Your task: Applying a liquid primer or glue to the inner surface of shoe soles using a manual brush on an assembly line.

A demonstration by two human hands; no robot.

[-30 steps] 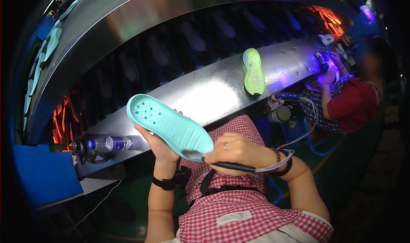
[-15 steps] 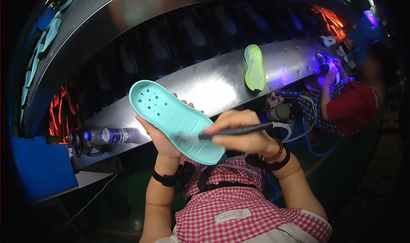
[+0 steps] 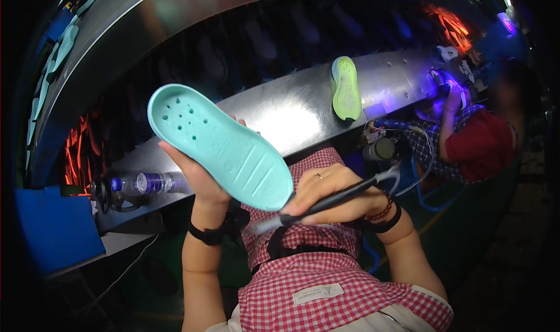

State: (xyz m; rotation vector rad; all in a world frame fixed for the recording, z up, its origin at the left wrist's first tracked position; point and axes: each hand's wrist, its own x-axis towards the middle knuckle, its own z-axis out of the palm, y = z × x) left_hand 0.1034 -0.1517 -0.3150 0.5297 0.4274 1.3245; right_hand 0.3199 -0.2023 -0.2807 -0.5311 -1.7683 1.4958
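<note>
A turquoise shoe sole (image 3: 224,148) rests in my left hand (image 3: 201,180), whose thumb lies along its near edge and whose fingertips show at the far edge. Its inner face, with small holes at one end and grooves at the other, is turned up. My right hand (image 3: 329,186) is closed round a black-handled brush (image 3: 350,192) with a clear tube at its back end. The brush's pale bristles (image 3: 265,224), blurred, point down and left, below the sole's near end and over my checked apron. A finger of the right hand is close to the sole's tip; I cannot tell whether they touch.
On the metal ledge (image 3: 256,107) lies a yellow-green sole (image 3: 347,90). Bottles (image 3: 153,183) lie at its left, near a blue box (image 3: 55,227). Dark shoe shapes line the recess behind. Right, a canister (image 3: 382,149) stands near a co-worker (image 3: 481,142) under violet light.
The brush has come off the sole's inner face and moved down toward my apron. My left hand has shifted the sole up and to the left.
</note>
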